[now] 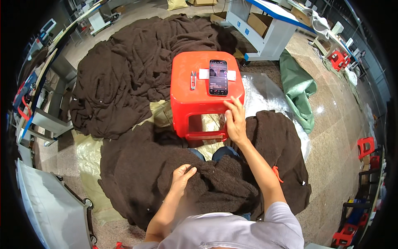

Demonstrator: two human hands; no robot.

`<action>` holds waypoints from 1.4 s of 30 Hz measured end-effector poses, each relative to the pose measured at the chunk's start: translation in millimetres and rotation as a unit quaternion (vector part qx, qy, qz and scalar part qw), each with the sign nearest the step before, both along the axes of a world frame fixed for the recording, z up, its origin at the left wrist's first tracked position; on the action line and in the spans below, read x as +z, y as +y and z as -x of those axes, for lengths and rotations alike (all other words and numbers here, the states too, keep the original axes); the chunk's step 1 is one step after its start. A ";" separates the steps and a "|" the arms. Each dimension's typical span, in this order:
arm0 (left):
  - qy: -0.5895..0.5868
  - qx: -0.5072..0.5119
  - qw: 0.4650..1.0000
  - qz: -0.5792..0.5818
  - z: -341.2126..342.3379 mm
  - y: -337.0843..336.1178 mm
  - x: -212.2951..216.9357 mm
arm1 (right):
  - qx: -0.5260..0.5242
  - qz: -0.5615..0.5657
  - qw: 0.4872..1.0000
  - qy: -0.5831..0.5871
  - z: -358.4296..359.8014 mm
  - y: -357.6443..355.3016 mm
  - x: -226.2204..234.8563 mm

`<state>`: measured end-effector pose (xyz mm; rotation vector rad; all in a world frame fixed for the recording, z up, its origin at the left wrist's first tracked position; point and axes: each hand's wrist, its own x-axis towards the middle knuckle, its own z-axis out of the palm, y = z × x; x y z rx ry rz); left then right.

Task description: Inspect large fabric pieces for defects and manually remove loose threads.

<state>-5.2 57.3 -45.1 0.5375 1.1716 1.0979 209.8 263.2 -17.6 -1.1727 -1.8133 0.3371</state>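
Dark brown fleecy cloth (141,166) is spread across my lap. My left hand (182,177) pinches a fold of it between thumb and fingers. My right hand (235,119) is raised at the front right edge of a red plastic stool (182,89), fingers apart and holding nothing. Its fingertips are just below a smartphone (218,79); whether they touch the stool I cannot tell. The phone lies face up with its screen lit, over a white strip (203,74). Left of the phone lies a small pair of thread snips (193,81).
A big heap of brown cloth (124,62) lies beyond the stool, to the left. Green sheeting (296,87) and clear plastic (263,91) are on the right. A white machine stand (261,33) stands behind. An orange-red item (277,174) rests on the cloth beside my right forearm.
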 end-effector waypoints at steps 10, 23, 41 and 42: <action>0.005 0.014 1.000 -0.019 -7.0 -1.4 -4.7 | -0.086 -0.016 0.967 0.241 15.3 127.2 20.7; 0.050 0.000 0.995 -0.084 7.1 3.8 51.6 | 0.321 0.229 0.917 -0.054 5.8 -131.8 70.4; 0.039 0.072 0.990 -0.115 44.4 -44.4 95.9 | 0.255 0.331 0.908 -0.039 -61.3 -174.5 89.2; 0.049 0.050 0.989 -0.128 46.1 -44.3 103.5 | 0.237 0.261 0.934 -0.054 -65.8 -173.9 87.3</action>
